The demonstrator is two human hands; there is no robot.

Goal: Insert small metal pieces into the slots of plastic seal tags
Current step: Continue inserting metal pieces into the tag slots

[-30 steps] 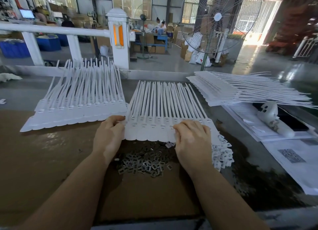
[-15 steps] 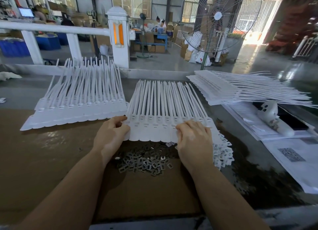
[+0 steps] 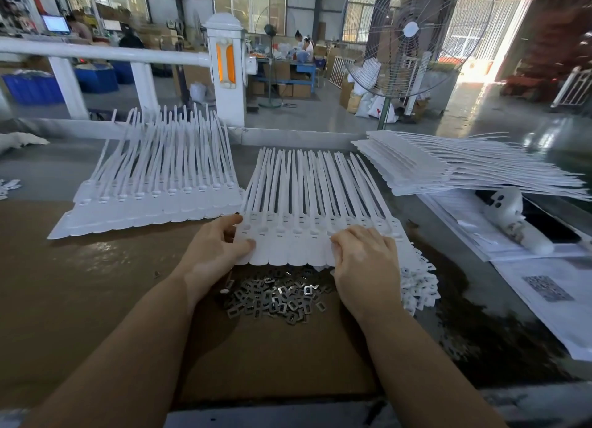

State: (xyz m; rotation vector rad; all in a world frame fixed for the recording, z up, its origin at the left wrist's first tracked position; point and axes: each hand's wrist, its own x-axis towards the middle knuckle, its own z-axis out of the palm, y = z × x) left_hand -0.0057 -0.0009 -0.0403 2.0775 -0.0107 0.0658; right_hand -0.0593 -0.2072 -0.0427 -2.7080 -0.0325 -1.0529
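A joined strip of white plastic seal tags (image 3: 298,235) lies flat in front of me, tails pointing away. My left hand (image 3: 214,251) pinches its left edge between thumb and fingers. My right hand (image 3: 362,261) sits curled on the strip's right part, fingertips down on the tag bodies; what they hold, if anything, is hidden. A pile of small grey metal pieces (image 3: 275,296) lies just below the strip, between my wrists. Small white plastic pieces (image 3: 416,290) are heaped to the right of my right hand.
A second strip of tags (image 3: 153,197) lies to the left. A stack of tag strips (image 3: 448,168) sits at the right, above papers (image 3: 544,286) and a white device (image 3: 509,216). Brown cardboard (image 3: 96,283) covers the bench. A white railing and a standing fan are beyond.
My left thumb has shifted onto the strip's left edge. My right hand has crept slightly right along the tag bodies. The strip and piles lie as before.
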